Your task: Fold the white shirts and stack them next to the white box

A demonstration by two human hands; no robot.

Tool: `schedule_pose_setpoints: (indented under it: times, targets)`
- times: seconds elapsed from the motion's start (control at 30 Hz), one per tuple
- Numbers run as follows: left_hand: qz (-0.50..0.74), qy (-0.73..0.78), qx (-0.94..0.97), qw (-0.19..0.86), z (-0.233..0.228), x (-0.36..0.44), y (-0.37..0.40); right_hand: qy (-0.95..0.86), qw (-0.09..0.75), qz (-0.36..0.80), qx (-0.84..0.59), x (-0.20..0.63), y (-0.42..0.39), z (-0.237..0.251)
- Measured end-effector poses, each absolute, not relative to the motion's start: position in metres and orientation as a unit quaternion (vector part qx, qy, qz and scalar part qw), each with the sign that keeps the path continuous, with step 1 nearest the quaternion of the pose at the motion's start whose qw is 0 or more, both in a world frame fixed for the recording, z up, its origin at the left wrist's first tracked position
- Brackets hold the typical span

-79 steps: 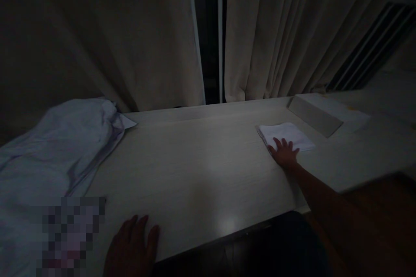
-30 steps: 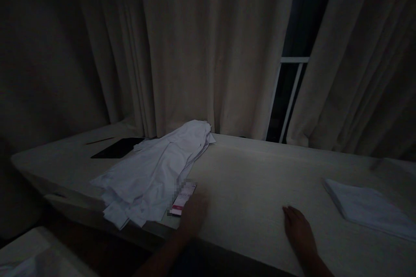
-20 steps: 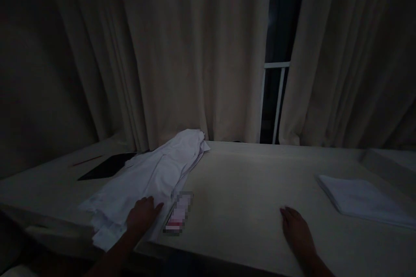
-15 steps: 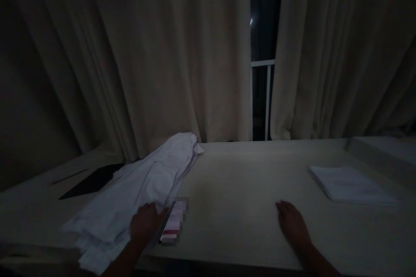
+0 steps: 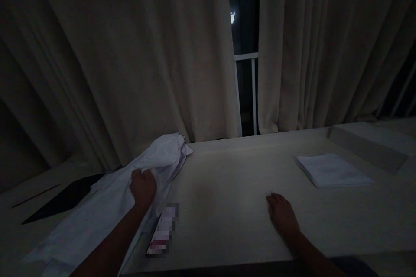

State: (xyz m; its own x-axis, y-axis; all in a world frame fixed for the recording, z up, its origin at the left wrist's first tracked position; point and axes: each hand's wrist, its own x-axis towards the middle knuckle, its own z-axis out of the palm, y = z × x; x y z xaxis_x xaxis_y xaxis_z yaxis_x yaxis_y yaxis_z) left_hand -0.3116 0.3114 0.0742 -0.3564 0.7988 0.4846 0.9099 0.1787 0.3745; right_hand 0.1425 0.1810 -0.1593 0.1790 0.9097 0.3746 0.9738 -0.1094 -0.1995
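Note:
A long, rumpled pile of white cloth garments (image 5: pixel 107 207) lies slantwise on the left of the table (image 5: pixel 224 212). On top of it is my left hand (image 5: pixel 143 186), its fingers curled into a fold of the fabric. My right hand (image 5: pixel 282 213) rests palm down on the bare tabletop, fingers stretched forward and holding nothing. Between the hands, close beside the pile's right edge, lies a phone (image 5: pixel 162 229) with a lit, blurred-out screen. A neatly folded white cloth (image 5: pixel 333 171) sits to the right, beyond my right hand.
Left of the pile lie a flat black sheet (image 5: pixel 65 199) and a thin reddish stick (image 5: pixel 35 195). Beige curtains (image 5: pixel 195 52) hang behind the table, with a white railing (image 5: pixel 246 56) in their gap. A raised pale ledge (image 5: pixel 364 145) stands at the right.
My left hand has moved up and away from beside the phone onto the white garments, and its fingers have closed. The view has turned slightly right. My right hand stays on the table.

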Motion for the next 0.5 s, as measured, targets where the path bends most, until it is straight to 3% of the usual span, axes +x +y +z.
schedule_pose_setpoints:
  times: [0.13,0.2,0.27,0.4,0.5]
  targets:
    - [-0.372,-0.691,-0.616,0.07,0.092,-0.23,0.288,-0.641,0.21,-0.067,-0.735,0.141,0.178,-0.155]
    - [-0.445,-0.579,-0.682,-0.028,0.085,-0.177,0.252,-0.639,0.225,-0.048,-0.734,0.142,0.176,-0.151]
    - [-0.442,-0.476,-0.75,-0.125,0.065,-0.126,0.206,-0.63,0.267,-0.012,-0.729,0.141,0.173,-0.143]
    - [-0.388,-0.416,-0.767,-0.298,0.0,-0.059,0.115,-0.573,0.404,0.213,-0.681,0.118,0.173,-0.119]
    - [-0.331,-0.483,-0.737,-0.338,-0.044,-0.044,0.068,-0.548,0.426,0.332,-0.639,0.078,0.177,-0.103]
